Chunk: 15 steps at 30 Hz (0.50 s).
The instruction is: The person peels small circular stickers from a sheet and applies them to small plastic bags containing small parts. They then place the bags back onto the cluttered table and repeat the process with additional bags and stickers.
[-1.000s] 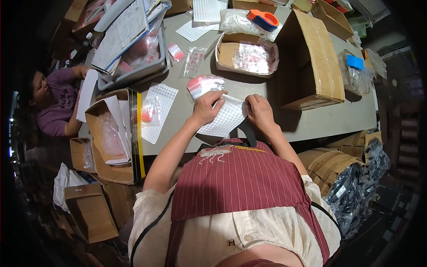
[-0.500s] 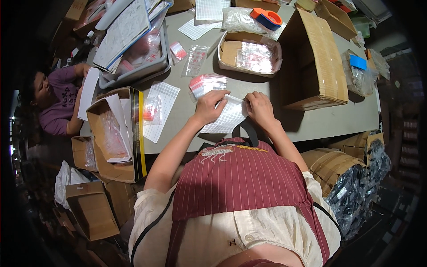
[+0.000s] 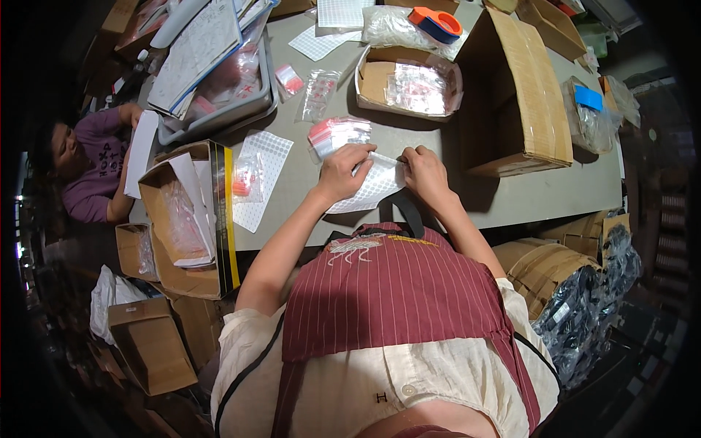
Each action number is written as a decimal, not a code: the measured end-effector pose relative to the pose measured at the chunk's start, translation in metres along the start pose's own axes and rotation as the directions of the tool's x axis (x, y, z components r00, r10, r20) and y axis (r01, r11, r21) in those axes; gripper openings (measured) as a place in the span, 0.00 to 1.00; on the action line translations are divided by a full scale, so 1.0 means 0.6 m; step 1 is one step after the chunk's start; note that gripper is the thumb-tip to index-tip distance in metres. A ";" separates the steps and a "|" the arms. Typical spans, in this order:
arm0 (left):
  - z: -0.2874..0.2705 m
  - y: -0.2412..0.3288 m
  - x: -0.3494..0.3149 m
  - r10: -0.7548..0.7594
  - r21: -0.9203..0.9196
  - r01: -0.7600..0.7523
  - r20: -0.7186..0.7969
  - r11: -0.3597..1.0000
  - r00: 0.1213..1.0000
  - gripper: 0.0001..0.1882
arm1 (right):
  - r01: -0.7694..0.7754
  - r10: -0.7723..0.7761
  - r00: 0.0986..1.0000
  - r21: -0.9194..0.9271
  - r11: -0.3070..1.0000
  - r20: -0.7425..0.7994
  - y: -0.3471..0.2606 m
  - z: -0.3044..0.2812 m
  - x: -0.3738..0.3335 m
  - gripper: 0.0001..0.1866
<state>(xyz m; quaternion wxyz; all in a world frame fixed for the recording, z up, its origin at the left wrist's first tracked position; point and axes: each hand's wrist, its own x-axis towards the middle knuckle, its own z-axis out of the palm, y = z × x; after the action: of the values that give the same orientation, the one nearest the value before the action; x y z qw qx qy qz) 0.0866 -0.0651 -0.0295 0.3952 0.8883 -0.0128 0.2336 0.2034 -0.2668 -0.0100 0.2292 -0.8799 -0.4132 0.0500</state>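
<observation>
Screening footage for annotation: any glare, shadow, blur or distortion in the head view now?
Head view, upper middle: glare on the clear bags in the shallow box; head view, right of that: deep shadow inside the tall carton; head view, centre: left hand and right hand well lit, no obvious motion blur; head view, rim: dark surroundings, black fisheye corners.

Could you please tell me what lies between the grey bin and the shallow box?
The head view shows a pink-and-white packet and a clear bag there, with a dotted sheet farther back.
</observation>
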 end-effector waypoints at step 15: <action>0.002 -0.002 0.000 -0.013 0.000 0.013 -0.011 1.000 1.000 0.06 | 0.113 -0.121 0.991 -0.139 0.984 -0.054 -0.003 0.011 -0.014 0.10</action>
<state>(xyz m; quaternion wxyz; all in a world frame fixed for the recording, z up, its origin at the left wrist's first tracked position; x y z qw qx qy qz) 0.0874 -0.0650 -0.0309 0.3967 0.8871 -0.0049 0.2358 0.1948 -0.2696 -0.0159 0.1841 -0.8687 -0.4594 -0.0192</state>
